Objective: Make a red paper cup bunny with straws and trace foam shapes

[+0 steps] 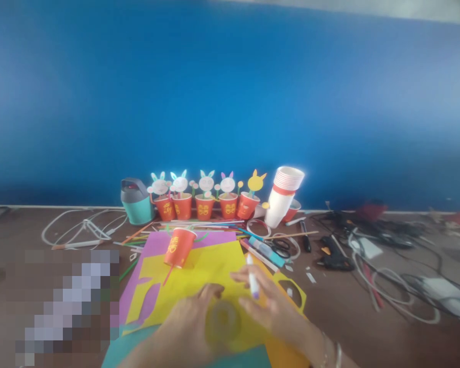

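Observation:
My right hand [276, 304] holds a white marker [252, 276] with a purple end, its fingers loosely bent around it above the yellow paper [210, 266]. Low in the middle, my left hand [186, 322] curls its fingers at the edge of a see-through ring that looks like a roll of tape [224, 321]; blur hides the exact grip. Beyond the left hand, a red paper cup [180, 248] with gold print leans on the sheets, a red stick below it. Purple paper [149, 249] and teal paper [126, 345] show around the yellow sheet.
Red cups with bunny-shaped cutouts [206, 181] line the blue wall, beside a teal container [138, 207] and a leaning stack of white cups [283, 197]. Scissors [280, 249], a glue gun [335, 258] and tangled cables [391, 286] lie to the right.

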Tool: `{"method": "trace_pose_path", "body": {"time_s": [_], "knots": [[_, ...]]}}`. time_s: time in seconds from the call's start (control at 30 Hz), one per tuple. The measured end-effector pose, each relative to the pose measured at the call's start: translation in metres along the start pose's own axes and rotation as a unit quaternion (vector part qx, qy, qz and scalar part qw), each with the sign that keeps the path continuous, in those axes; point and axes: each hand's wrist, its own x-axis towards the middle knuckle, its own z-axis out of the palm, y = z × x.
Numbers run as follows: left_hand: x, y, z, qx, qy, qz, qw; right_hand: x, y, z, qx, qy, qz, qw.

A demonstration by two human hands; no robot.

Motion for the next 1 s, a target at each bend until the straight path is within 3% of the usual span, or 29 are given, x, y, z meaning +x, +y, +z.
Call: {"method": "trace_pose_path", "body": {"time_s": [0.1,0.27,0.5,0.8,1.0], "knots": [[0.001,-0.003,0.006,0.028,-0.020,0.017,0.999,0.010,-0.005,-0.008,0.074,0.100,0.043,0.991],[0.004,-0.005,0.014,-0.007,-0.013,0.005,1.000,0.029,-0.018,0.002,0.186,0.061,0.051,0.979],[0.006,-0.007,0.020,-0.012,-0.024,-0.002,1.000,0.035,0.001,0.024,0.313,0.083,0.118,0.939],[-0.001,-0.006,0.001,-0.001,-0.080,0.011,0.997,0.028,0.013,0.022,0.243,0.024,0.115,0.963],[0.002,-0.005,0.000,-0.011,-0.077,0.018,0.997,0.018,0.005,0.017,0.162,0.018,0.076,0.984]]}}
